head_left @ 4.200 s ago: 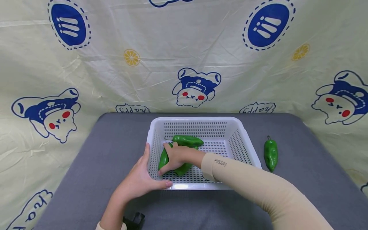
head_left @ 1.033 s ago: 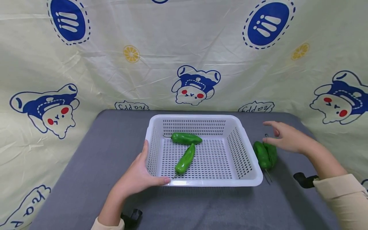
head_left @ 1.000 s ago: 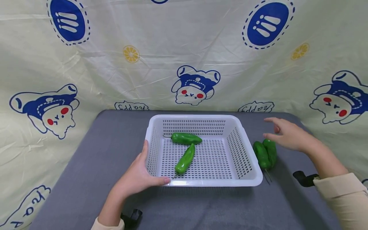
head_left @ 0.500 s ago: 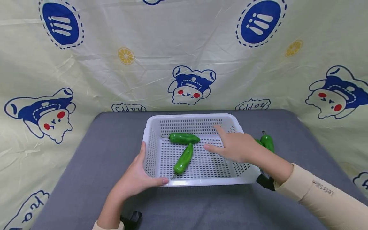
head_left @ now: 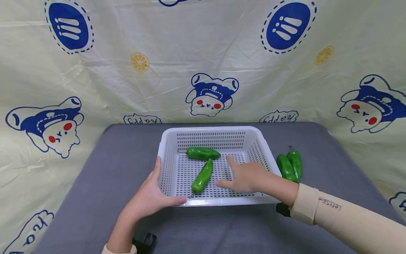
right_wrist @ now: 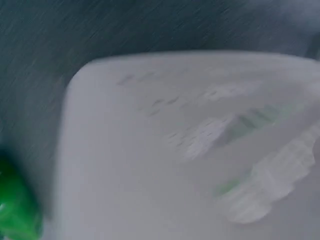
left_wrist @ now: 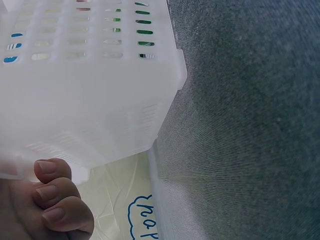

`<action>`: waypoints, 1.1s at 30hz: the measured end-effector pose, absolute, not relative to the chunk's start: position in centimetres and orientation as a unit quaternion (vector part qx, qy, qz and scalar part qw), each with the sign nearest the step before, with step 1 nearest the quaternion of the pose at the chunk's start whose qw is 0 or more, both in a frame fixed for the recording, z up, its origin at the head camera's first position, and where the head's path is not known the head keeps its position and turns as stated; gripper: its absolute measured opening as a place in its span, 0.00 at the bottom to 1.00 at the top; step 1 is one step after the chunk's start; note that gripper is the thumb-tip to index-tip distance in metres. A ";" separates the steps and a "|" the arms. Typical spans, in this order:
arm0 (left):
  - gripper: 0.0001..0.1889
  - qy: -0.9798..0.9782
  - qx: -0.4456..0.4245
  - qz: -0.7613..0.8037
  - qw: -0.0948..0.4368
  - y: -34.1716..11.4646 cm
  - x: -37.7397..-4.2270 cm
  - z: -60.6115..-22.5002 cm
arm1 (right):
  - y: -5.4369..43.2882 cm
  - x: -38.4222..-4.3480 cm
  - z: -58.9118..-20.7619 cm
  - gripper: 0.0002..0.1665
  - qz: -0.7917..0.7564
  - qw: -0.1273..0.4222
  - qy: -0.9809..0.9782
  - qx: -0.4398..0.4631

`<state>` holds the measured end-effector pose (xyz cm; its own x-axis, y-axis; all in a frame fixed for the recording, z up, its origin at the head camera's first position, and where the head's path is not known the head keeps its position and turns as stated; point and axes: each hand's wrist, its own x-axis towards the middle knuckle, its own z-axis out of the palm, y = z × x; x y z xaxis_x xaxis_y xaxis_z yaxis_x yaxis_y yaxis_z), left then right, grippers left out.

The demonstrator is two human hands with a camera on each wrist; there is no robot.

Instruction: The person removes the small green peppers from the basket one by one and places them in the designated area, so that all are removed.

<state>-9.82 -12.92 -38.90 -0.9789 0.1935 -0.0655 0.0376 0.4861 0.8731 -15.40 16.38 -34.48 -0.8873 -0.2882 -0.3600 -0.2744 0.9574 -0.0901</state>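
Pale cream sheeting (head_left: 171,95) printed with blue-capped cartoon figures (head_left: 209,94) and yellow citrus slices (head_left: 140,62) hangs behind the white rectangular perforated plastic basket (head_left: 231,201), and a grey cloth-covered tabletop (head_left: 127,165) spreads beneath it. With my left hand (head_left: 149,195) I grip the basket's left front corner, thumb laid over the front rim and forefinger up along the left side; from the left wrist, three fingers (left_wrist: 67,215) show curled beside the basket's rim. My right hand (head_left: 247,176) reaches over the basket's right wall into its right half, thumb and forefinger spread wide; whether their tips touch the basket's floor I cannot tell. Inside the basket, left of that hand, one long glossy green pepper (head_left: 203,153) lies crosswise toward the back, stem to the left. Nearer the basket's front lies a second slanted green pepper (head_left: 202,177), stem toward the front wall. Just outside the basket's right wall, a plump green pepper (head_left: 286,167) and a slimmer green pepper (head_left: 296,164) lie side by side. Around my right forearm, a beige lettered sleeve (head_left: 352,215) slants away from the basket's right front corner.
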 end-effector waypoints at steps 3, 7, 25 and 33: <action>0.76 0.856 0.073 0.506 0.075 -12.9 -9.9 -38.8 | 15.9 -15.0 -33.8 0.68 -0.016 0.180 0.971 -0.158; 0.76 0.856 0.077 0.506 0.071 -13.1 -10.0 -38.6 | 15.3 -14.4 -32.3 0.68 -0.018 0.177 0.968 -0.175; 0.74 0.841 0.057 0.531 0.090 -12.7 -9.7 -39.0 | 10.8 -18.3 -33.4 0.68 0.009 0.226 0.962 -0.153; 0.75 0.844 0.049 0.527 0.090 -12.7 -9.9 -39.2 | 10.1 -19.4 -35.2 0.66 -0.025 0.267 0.955 -0.128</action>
